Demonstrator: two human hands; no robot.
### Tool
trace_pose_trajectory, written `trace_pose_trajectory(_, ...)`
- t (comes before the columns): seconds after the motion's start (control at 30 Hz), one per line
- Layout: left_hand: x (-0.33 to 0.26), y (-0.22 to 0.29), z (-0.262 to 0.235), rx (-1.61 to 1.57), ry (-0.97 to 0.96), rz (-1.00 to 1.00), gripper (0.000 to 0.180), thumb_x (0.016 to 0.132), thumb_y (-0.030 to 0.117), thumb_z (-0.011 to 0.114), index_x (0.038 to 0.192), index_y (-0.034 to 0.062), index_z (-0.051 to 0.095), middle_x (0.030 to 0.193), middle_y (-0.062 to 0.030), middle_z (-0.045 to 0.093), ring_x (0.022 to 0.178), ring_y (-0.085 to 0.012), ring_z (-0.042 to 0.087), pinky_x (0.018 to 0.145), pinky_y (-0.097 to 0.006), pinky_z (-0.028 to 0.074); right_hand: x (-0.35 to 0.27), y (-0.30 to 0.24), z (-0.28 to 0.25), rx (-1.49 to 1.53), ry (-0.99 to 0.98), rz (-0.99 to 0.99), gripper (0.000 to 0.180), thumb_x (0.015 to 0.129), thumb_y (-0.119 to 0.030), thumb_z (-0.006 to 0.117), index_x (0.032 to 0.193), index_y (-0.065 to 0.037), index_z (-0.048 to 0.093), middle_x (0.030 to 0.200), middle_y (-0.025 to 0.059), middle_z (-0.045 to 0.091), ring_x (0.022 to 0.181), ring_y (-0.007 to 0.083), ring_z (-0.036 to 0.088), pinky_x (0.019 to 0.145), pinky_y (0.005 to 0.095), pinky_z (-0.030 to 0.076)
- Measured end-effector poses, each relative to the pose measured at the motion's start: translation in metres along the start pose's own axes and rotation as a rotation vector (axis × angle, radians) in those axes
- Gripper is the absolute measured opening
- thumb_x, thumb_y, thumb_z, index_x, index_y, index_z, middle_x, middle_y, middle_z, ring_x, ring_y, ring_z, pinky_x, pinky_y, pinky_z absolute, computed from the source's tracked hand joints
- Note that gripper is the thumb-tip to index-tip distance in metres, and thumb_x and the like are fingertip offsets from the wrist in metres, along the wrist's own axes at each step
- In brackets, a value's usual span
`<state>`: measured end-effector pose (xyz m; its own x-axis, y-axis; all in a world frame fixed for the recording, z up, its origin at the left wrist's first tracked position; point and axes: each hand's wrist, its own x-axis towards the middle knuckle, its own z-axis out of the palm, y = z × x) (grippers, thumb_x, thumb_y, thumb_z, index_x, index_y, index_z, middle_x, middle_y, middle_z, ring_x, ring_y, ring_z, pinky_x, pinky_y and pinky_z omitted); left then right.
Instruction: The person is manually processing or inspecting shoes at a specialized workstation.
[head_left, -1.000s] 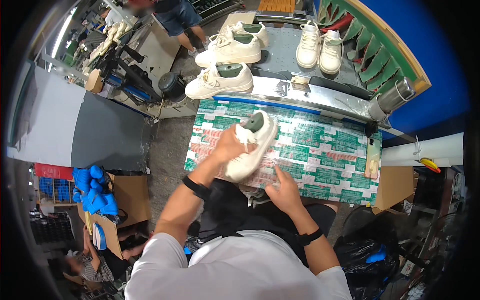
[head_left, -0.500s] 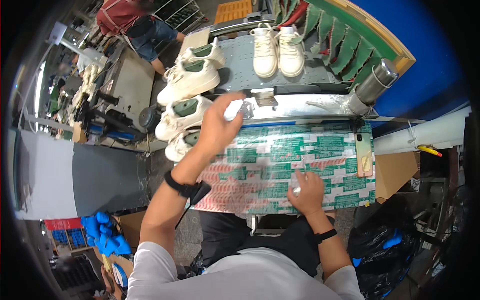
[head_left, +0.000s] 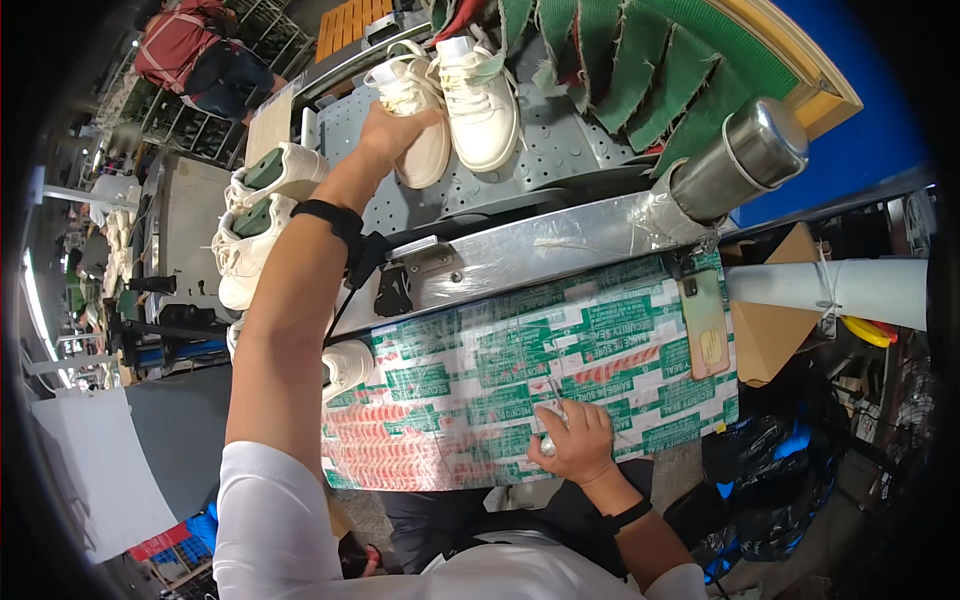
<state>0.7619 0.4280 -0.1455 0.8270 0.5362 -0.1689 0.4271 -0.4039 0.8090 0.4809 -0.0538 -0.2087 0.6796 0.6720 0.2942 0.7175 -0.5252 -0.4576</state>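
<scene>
My left hand [head_left: 392, 135] reaches over the metal rail to a pair of cream lace-up sneakers. Its fingers are closed round the left sneaker [head_left: 425, 155], the thumb lying across the front. The right sneaker [head_left: 480, 115] stands close beside it, toe toward me. Over the green-and-white printed sheet [head_left: 480, 345] on the work surface, my right hand [head_left: 580, 445] is closed on a small tool [head_left: 547, 425] with a whitish handle and a thin tip. My fingers cover part of that tool.
More cream sneakers [head_left: 250, 245] line the left side. Past the metal rail [head_left: 540, 245] runs a dimpled grey conveyor [head_left: 580, 130], with green fabric flaps [head_left: 640, 70] hanging at its far right. A steel flask [head_left: 740, 155] and a phone [head_left: 706, 325] are on the right. Another person [head_left: 185, 50] stands far left.
My left hand has moved forward from above the rail to the left sneaker and closed on it. My right hand still holds the small tool over the sheet. The view has shifted.
</scene>
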Motion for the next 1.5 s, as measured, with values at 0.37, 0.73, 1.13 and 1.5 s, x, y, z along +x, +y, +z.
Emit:
trace_pose_trajectory(0.37, -0.261, 0.018, -0.098, -0.623, -0.064, -0.077, 0.06, 0.104, 0.041, 0.074, 0.148, 0.0014, 0.062, 0.125, -0.0121, 0.078, 0.104, -0.0228, 0.079, 0.089, -0.037, 0.064, -0.008, -0.002, 0.004, 0.049, 0.067, -0.027, 0.043, 0.079, -0.034, 0.081, 0.116, -0.014, 0.079, 0.109, 0.0121, 0.065, 0.096, 0.0337, 0.065, 0.084, 0.0471, 0.053)
trace_pose_trajectory(0.73, -0.539, -0.077, 0.053, 0.125, 0.145, -0.088, 0.1, 0.08, 0.028, 0.097, 0.161, -0.0023, 0.046, 0.139, -0.0285, 0.07, 0.128, -0.0431, 0.07, 0.107, -0.049, 0.056, -0.004, -0.008, -0.003, 0.239, 0.158, 0.062, 0.062, 0.084, -0.025, 0.084, 0.14, -0.003, 0.069, 0.113, 0.0178, 0.069, 0.106, 0.0409, 0.068, 0.094, 0.0516, 0.056)
trace_pose_trajectory(1.13, -0.496, -0.083, -0.013, -0.157, -0.018, 0.274, 0.062, 0.096, 0.013, 0.088, 0.154, 0.0142, 0.067, 0.158, -0.0178, 0.065, 0.145, -0.0348, 0.062, 0.108, -0.044, 0.058, -0.045, -0.131, -0.043, 0.395, -0.094, -0.186, 0.085, 0.084, -0.024, 0.086, 0.157, 0.006, 0.056, 0.12, 0.0208, 0.069, 0.108, 0.0403, 0.068, 0.099, 0.0511, 0.055)
trace_pose_trajectory(1.5, -0.445, -0.072, -0.048, 0.093, -0.293, 0.459, 0.049, 0.091, 0.006, 0.088, 0.138, 0.0125, 0.079, 0.163, -0.017, 0.064, 0.144, -0.0369, 0.067, 0.118, -0.045, 0.054, -0.012, -0.156, -0.028, -0.099, -0.158, -0.347, 0.093, 0.081, -0.029, 0.087, 0.156, 0.013, 0.053, 0.113, 0.0184, 0.065, 0.103, 0.0374, 0.063, 0.094, 0.051, 0.05)
